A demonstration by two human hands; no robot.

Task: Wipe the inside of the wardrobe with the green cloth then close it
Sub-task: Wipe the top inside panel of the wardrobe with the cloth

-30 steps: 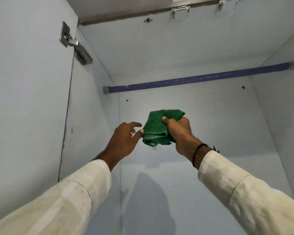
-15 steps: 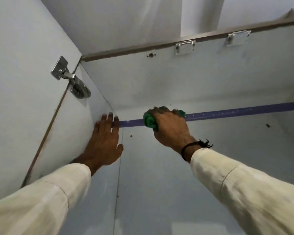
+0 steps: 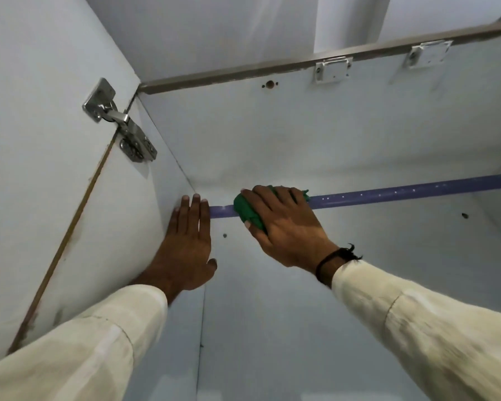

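Note:
I look up into the pale wardrobe [image 3: 301, 134], at its top panel and back wall. My right hand [image 3: 284, 227] is closed over the bunched green cloth [image 3: 248, 211] and presses it against the blue hanging rail [image 3: 402, 192] near the rail's left end. Most of the cloth is hidden under my fingers. My left hand [image 3: 185, 244] lies flat, fingers together, on the left inner side wall, just left of the rail's end. Both forearms wear cream sleeves.
The open left door [image 3: 41, 140] stands at the left, held by a metal hinge [image 3: 119, 123]. Two metal brackets [image 3: 331, 68] sit under the brown front edge of the top panel. The right wall is partly out of view.
My right hand rose with the cloth from mid-air up onto the rail. The left hand went from open in the air to flat on the side wall. The view tilted upward.

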